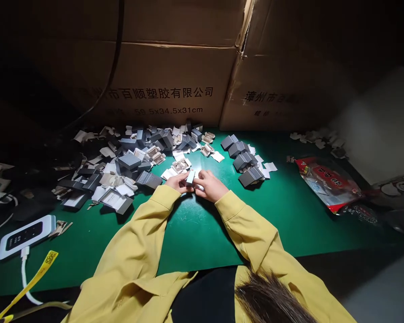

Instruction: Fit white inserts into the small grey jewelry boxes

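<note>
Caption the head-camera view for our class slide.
Left hand and right hand hold a small box-like piece over a green tabletop, grey boxes heaped left and lined up right.

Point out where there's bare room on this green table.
Bare green tabletop lies between the box row at right and the red-edged packet, and between the yellow sleeves. It's crowded left of and beyond the left hand, with heaped grey boxes and paper scraps.
</note>
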`<state>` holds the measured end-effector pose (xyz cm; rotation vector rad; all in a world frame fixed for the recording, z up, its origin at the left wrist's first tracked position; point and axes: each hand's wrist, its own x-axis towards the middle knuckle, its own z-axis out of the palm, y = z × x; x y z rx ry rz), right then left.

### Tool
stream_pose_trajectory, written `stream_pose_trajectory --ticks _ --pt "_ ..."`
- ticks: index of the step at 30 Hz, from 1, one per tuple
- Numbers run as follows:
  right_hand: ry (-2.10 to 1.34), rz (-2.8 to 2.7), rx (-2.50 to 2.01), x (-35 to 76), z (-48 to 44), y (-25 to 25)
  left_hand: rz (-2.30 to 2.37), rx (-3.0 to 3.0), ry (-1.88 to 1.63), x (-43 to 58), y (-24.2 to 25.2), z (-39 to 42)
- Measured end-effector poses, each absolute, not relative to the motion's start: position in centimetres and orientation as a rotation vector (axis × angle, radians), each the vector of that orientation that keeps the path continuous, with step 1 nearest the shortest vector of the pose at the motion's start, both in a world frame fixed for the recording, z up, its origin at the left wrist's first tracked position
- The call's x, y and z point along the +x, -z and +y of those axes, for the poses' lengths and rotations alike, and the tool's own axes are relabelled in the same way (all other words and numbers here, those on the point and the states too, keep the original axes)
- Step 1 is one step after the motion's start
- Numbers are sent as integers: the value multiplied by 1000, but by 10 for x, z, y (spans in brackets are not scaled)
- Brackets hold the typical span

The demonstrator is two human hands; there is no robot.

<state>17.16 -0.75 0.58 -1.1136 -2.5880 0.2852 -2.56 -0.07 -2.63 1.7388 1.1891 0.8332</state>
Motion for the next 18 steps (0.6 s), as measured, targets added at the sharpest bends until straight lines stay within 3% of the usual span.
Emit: stream_pose_trajectory --ticks 10,18 --pt "-123 -2446 -1297 166 -34 10 1169 1734 -847 -26 28 -1" --pt "-185 -2466 -1403 155 -49 14 1219 1710 -837 -23 24 -3"
